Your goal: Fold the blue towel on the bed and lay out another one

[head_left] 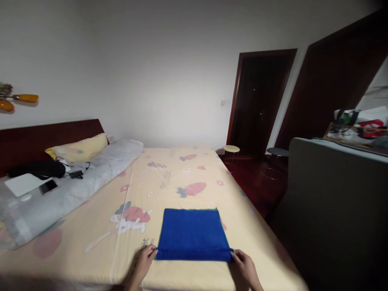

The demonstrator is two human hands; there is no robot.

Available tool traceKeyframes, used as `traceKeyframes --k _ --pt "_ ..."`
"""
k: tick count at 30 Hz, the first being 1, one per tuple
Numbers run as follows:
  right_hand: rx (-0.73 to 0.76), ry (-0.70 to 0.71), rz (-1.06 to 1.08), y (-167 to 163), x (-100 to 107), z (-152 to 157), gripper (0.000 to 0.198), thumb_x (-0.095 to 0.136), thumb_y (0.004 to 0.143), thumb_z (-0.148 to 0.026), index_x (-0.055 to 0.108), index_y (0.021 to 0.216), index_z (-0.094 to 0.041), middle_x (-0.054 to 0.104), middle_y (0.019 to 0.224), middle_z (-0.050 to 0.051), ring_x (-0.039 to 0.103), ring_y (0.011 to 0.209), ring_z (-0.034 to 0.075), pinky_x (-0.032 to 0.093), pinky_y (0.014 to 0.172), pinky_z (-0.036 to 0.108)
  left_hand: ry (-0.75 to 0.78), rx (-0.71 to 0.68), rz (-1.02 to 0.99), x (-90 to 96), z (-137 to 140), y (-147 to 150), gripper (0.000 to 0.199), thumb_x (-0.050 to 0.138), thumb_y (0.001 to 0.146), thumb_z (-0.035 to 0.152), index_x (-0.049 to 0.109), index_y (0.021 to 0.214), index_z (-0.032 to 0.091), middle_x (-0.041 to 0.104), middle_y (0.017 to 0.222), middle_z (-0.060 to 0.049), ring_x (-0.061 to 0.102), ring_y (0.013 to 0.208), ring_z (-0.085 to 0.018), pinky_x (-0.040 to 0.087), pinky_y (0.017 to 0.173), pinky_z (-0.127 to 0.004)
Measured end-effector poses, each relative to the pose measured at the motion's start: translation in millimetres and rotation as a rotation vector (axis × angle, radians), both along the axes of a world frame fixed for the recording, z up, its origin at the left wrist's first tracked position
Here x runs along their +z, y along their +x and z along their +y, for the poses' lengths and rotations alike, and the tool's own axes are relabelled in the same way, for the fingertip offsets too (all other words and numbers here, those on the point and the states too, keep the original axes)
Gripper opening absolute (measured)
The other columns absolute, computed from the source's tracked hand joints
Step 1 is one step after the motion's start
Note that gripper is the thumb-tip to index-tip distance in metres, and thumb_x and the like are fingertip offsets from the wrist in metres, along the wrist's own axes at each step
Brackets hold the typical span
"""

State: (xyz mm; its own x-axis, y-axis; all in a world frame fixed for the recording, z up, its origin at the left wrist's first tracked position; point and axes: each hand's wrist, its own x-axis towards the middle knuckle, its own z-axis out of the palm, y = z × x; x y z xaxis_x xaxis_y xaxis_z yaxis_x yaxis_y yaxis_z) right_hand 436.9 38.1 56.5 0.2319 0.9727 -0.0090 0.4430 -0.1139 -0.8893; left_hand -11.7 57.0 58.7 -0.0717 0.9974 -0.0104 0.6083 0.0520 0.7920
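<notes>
A blue cloth [193,228] with green edging lies flat on the bed [169,169], its near edge folded over into a narrow strip. My left hand [147,258] pinches the near left corner of that strip between thumb and fingers. At the opposite end, my right hand [244,262] grips the near right corner the same way. Both hands rest low over the bedsheet, close to the bed's front edge. What lies under the folded strip is hidden.
A rolled grey quilt [91,178] runs along the left, bearing a white laptop [26,184], a phone [48,186] and a black bag [39,169]. A yellow pillow [81,147] leans behind. Right of the bed stand two stools [231,149] and a dark grey panel [333,202].
</notes>
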Motion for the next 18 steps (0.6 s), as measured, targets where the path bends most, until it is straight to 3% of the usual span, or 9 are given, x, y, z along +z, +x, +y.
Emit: traceKeyframes --k 5,14,18 --pt "-0.016 -0.007 -0.053 0.9 -3.8 2.1 0.040 0.047 0.072 -0.061 0.057 0.060 -0.023 0.065 0.059 0.000 0.058 0.064 0.019 0.044 0.065 0.031 0.094 -0.038 0.070 -15.5 12.3 -2.8 0.036 0.044 0.080 0.056 0.062 0.078 0.025 0.069 0.074 0.002 0.061 0.073 -0.013 0.048 0.069 -0.024" --pt "-0.087 0.039 -0.259 -0.4 -27.0 0.5 0.038 0.045 0.077 -0.057 0.059 0.064 -0.024 0.069 0.065 0.004 0.062 0.065 0.021 0.047 0.066 0.034 0.105 0.037 0.429 -16.1 6.6 10.7 0.022 0.041 0.083 0.028 0.055 0.067 0.023 0.063 0.065 0.002 0.057 0.064 -0.012 0.042 0.065 -0.024" --pt "-0.146 0.100 -0.316 -2.5 -42.0 -3.6 0.035 0.046 0.077 -0.057 0.055 0.070 -0.023 0.064 0.069 0.005 0.060 0.069 0.022 0.048 0.069 0.036 0.118 0.073 0.451 -17.4 -3.5 20.8 0.022 0.037 0.086 0.026 0.058 0.084 0.023 0.068 0.086 -0.004 0.061 0.085 -0.016 0.044 0.079 -0.029"
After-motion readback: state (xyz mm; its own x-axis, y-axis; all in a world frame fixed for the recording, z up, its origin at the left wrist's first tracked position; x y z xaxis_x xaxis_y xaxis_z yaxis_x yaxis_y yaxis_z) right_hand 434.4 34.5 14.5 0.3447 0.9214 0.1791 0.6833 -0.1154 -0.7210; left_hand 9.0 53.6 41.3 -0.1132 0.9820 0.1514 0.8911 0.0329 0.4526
